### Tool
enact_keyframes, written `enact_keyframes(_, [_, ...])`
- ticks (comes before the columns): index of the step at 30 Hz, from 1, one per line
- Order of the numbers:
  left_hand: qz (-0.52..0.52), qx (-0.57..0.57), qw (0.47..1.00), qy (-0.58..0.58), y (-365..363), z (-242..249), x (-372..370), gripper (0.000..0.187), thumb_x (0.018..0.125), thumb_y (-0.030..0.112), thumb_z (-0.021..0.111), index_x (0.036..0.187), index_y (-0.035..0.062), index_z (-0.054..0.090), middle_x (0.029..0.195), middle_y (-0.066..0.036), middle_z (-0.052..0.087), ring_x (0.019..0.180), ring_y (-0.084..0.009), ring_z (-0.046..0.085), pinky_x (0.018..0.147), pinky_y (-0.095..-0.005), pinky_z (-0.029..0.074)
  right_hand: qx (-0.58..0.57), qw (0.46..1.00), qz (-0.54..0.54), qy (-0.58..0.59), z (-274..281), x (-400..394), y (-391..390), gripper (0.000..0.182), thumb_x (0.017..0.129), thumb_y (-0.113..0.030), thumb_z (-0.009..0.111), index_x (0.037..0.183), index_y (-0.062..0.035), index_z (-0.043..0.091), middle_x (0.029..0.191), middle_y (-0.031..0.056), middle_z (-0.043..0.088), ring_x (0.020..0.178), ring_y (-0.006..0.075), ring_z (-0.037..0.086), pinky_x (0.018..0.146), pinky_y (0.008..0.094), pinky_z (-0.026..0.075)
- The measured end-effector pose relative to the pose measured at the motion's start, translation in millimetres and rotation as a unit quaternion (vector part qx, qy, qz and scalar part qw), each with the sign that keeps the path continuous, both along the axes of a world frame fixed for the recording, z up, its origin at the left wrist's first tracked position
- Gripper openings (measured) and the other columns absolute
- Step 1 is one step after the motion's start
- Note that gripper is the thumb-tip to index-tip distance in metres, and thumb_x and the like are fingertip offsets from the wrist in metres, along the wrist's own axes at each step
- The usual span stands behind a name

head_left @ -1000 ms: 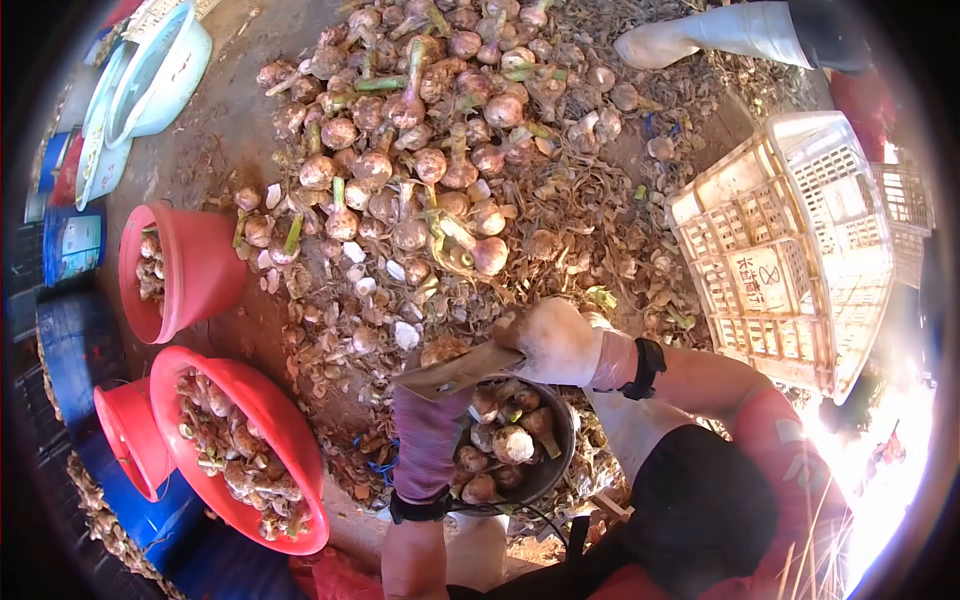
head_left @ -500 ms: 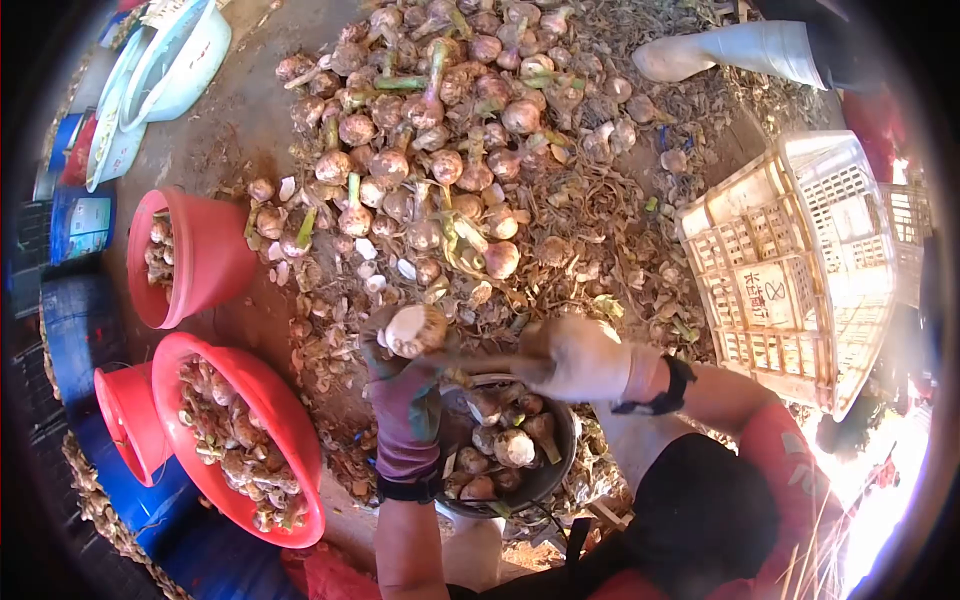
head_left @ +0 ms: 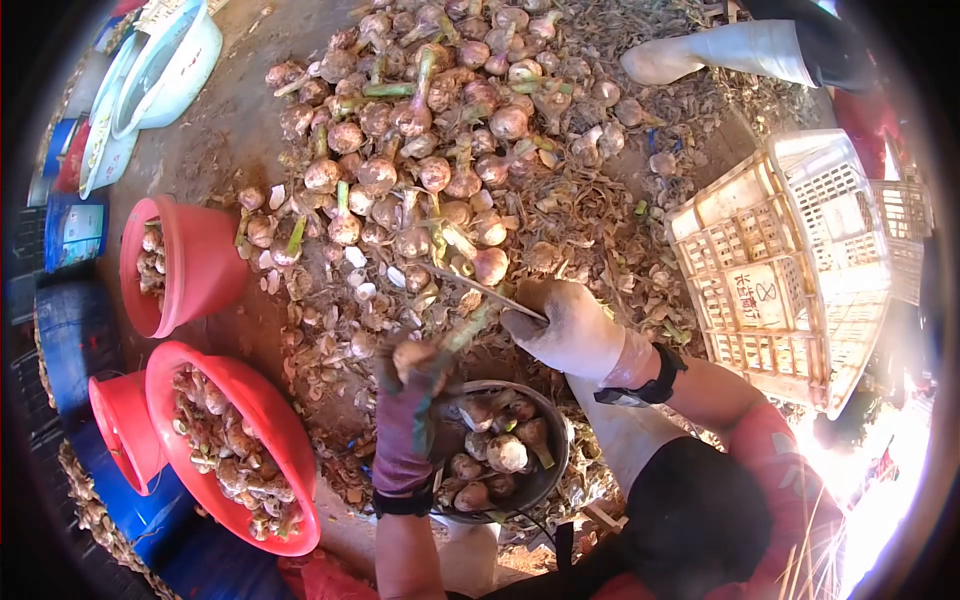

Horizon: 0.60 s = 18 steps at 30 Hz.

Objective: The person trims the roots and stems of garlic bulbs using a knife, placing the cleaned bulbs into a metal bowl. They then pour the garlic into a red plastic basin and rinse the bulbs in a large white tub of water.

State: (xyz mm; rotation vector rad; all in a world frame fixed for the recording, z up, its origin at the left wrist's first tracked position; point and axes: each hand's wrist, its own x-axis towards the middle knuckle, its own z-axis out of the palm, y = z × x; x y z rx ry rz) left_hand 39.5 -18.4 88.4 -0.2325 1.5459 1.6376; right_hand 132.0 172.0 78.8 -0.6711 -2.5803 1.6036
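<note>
My left hand (head_left: 410,405), in a purple and grey glove, is wrapped round a garlic bulb (head_left: 412,358) whose green stalk points up to the right; the bulb is slightly blurred. My right hand (head_left: 570,330), in a pale glove, grips a thin knife (head_left: 478,288), its blade reaching up and left above the stalk. Blade and stalk are apart. Below my hands stands a dark bucket (head_left: 562,440) with several garlic bulbs inside. The large heap of garlic (head_left: 410,130) with stalks lies on the ground ahead.
At left are a red basin (head_left: 305,450) of trimmings, a pink bucket (head_left: 205,265), a smaller red bucket (head_left: 128,425) and pale blue basins (head_left: 170,75). A plastic crate (head_left: 745,270) stands at right. Another person's boot (head_left: 715,55) is at upper right. Husks litter the ground.
My left hand has turned the garlic so its stalk shows, where a pale round face was visible before. My right hand has moved up slightly, and the knife now slants up and left.
</note>
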Motion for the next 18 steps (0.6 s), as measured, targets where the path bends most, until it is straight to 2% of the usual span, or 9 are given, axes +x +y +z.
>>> enact_keyframes(6, [-0.110,0.157,0.976,-0.102,-40,-21,23,0.031,0.086,0.018,0.063,0.111,0.0031,0.052,0.087,-0.009,0.060,0.067,-0.0130,0.059,0.058,-0.0251,0.052,-0.019,0.994,0.109,-0.010,-14,15,-11,0.023,0.081,-0.025,0.061,0.082,-0.0029,0.063,0.073,0.0208,0.061,0.068,0.0379,0.060,0.061,0.0425,0.048])
enact_keyframes(7, [-0.139,0.249,0.945,-0.162,-42,-22,25,0.032,0.086,0.019,0.063,0.111,0.0021,0.052,0.090,-0.011,0.061,0.069,-0.0131,0.060,0.059,-0.0259,0.053,-0.007,0.981,0.125,-0.150,-47,19,-10,0.025,0.083,-0.027,0.059,0.085,-0.0028,0.063,0.075,0.0206,0.063,0.070,0.0368,0.062,0.063,0.0413,0.050])
enact_keyframes(9, [-0.133,0.176,0.966,-0.136,-21,28,26,0.035,0.085,0.018,0.065,0.112,0.0014,0.052,0.095,-0.013,0.062,0.075,-0.0141,0.062,0.065,-0.0255,0.052,-0.074,0.969,0.066,-0.227,-36,26,-1,0.026,0.083,-0.027,0.058,0.088,-0.0022,0.062,0.075,0.0205,0.063,0.070,0.0354,0.063,0.065,0.0414,0.051])
enact_keyframes(11, [-0.484,0.105,0.866,-0.068,-23,33,18,0.041,0.076,0.022,0.074,0.109,0.0048,0.057,0.097,-0.009,0.060,0.080,-0.0152,0.059,0.070,-0.0313,0.050,-0.053,0.982,0.033,-0.180,-31,25,1,0.025,0.085,-0.026,0.057,0.092,-0.0020,0.063,0.073,0.0192,0.063,0.064,0.0324,0.062,0.062,0.0396,0.050])
enact_keyframes(12, [-0.529,0.108,0.832,0.129,-29,25,14,0.043,0.080,0.023,0.070,0.114,0.0027,0.056,0.101,-0.011,0.061,0.082,-0.0174,0.059,0.071,-0.0311,0.050,-0.074,0.987,-0.017,-0.143,-31,17,6,0.021,0.083,-0.020,0.060,0.090,-0.0007,0.062,0.065,0.0149,0.058,0.060,0.0212,0.055,0.057,0.0356,0.046])
enact_keyframes(14, [-0.532,0.023,0.841,0.096,-4,24,-16,0.041,0.080,0.022,0.069,0.114,0.0021,0.056,0.100,-0.012,0.061,0.083,-0.0179,0.059,0.073,-0.0325,0.049,-0.099,0.986,-0.074,-0.112,-20,5,10,0.017,0.081,-0.013,0.063,0.088,0.0025,0.061,0.057,0.0077,0.049,0.057,0.0083,0.043,0.050,0.0305,0.040])
enact_keyframes(15, [-0.532,-0.057,0.842,0.067,5,23,-31,0.040,0.081,0.021,0.067,0.115,0.0015,0.056,0.099,-0.012,0.061,0.084,-0.0183,0.059,0.074,-0.0338,0.049,-0.100,0.986,-0.073,-0.113,-21,5,10,0.017,0.081,-0.013,0.063,0.088,0.0025,0.061,0.057,0.0077,0.049,0.057,0.0083,0.043,0.050,0.0305,0.040])
enact_keyframes(17, [-0.410,-0.215,0.799,0.383,-2,-17,-53,0.034,0.082,0.010,0.062,0.113,0.0004,0.056,0.114,-0.018,0.061,0.092,-0.0283,0.063,0.081,-0.0382,0.051,-0.076,0.991,-0.066,-0.084,-27,5,13,0.017,0.081,-0.012,0.063,0.088,0.0031,0.061,0.058,0.0076,0.049,0.058,0.0081,0.043,0.051,0.0301,0.040])
enact_keyframes(18, [-0.417,-0.271,0.755,0.427,2,-39,-72,0.035,0.082,0.008,0.060,0.116,0.0009,0.055,0.114,-0.018,0.060,0.093,-0.0298,0.063,0.081,-0.0387,0.051,-0.072,0.991,-0.063,-0.093,-29,9,13,0.019,0.083,-0.020,0.062,0.087,-0.0013,0.063,0.066,0.0179,0.059,0.057,0.0253,0.058,0.056,0.0369,0.045])
